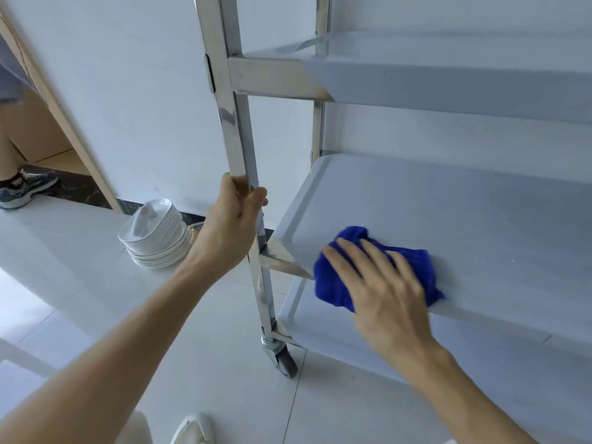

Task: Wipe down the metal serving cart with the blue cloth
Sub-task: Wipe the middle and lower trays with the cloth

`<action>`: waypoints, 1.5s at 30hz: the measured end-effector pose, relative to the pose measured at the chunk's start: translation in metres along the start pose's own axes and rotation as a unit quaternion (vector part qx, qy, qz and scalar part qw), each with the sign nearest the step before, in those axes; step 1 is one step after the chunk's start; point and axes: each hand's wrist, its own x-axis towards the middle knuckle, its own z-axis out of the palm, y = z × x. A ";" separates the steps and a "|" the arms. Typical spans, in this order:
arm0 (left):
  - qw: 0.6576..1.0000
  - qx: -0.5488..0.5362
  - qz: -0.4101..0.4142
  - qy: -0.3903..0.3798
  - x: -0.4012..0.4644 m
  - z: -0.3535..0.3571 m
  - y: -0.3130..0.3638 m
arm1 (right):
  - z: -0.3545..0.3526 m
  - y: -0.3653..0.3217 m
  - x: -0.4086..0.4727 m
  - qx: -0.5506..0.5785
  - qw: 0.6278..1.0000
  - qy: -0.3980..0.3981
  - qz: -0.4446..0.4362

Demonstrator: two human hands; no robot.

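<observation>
Nearest: white shoe (192, 431) on pale floor tiles (80, 299), two bare forearms reaching forward. Right hand (381, 283) flat on blue cloth (336, 283), fingers (352, 254) straight and slightly spread, pressing cloth onto near left corner of middle shelf (448, 219) of metal serving cart (237, 129). Left hand (232, 225) curled round front left upright, thumb on one side, steadying frame. Caster wheel (283, 360) below, lowest shelf just above it. Stack of white plates (157, 235) on floor beside cart. Another person's sneaker (25, 187) by far wall.

Judged step: wiping middle shelf, corner only covered so far. Next move likely calls for firm sweep rightward across shelf while holding upright against rolling.
</observation>
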 end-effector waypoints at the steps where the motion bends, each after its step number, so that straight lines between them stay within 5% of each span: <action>1: 1.000 -0.001 0.000 0.001 -0.001 0.001 0.001 | -0.001 0.008 -0.008 -0.010 1.000 0.004 0.010; 6: 1.000 -0.003 -0.006 0.006 -0.002 0.008 0.004 | 0.001 -0.010 0.009 -0.004 0.998 -0.028 0.062; 13: 1.000 0.018 -0.015 0.016 0.001 0.006 0.008 | 0.019 -0.065 0.061 0.024 0.995 -0.098 -0.011; 19: 0.995 0.095 0.004 0.003 0.000 0.002 0.007 | -0.001 0.018 0.004 0.014 1.000 -0.002 -0.019; 24: 0.904 0.424 0.054 0.023 -0.005 -0.015 0.005 | -0.024 0.102 -0.061 -0.023 0.999 0.045 -0.007; 28: 0.868 0.492 0.065 0.029 -0.011 -0.010 0.026 | -0.025 0.102 -0.061 -0.012 0.999 0.031 0.013; 31: 0.870 0.455 0.185 0.038 -0.026 0.011 0.048 | -0.018 0.083 -0.045 0.008 1.000 0.014 0.020; 33: 0.890 0.394 0.229 -0.022 -0.034 0.037 0.060 | -0.016 0.073 -0.035 0.016 0.999 -0.006 0.037; 38: 0.892 0.309 0.265 -0.194 -0.038 0.095 0.056 | -0.020 0.087 -0.045 0.021 0.999 0.000 0.035; 45: 0.891 0.291 0.270 -0.220 -0.017 0.137 0.035 | -0.054 0.184 -0.121 -0.048 0.992 0.052 0.104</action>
